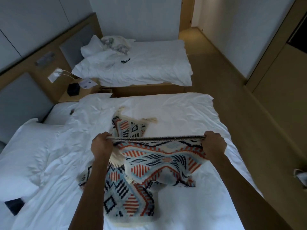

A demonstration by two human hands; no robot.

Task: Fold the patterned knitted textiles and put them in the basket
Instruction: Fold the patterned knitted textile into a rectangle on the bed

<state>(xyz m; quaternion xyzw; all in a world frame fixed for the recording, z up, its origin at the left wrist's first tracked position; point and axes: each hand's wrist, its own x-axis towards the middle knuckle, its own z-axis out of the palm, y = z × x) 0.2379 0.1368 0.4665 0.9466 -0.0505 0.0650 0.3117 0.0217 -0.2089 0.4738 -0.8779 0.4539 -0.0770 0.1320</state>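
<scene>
A patterned knitted textile [149,165] in cream, light blue, red and dark blue, with tassels, lies crumpled on the white near bed [191,117]. My left hand [101,145] and my right hand [214,145] each grip one end of its upper edge and hold that edge stretched taut above the bed. The rest of the textile hangs and drapes below and beyond my hands. A corner with cream tassels [150,120] lies farther up the bed. No basket is visible.
A second white bed [149,67] with crumpled cloth near its pillow stands beyond. A nightstand [78,92] with a black object sits between the beds. A dark flat object [15,207] lies at the near bed's left. Tan floor runs along the right.
</scene>
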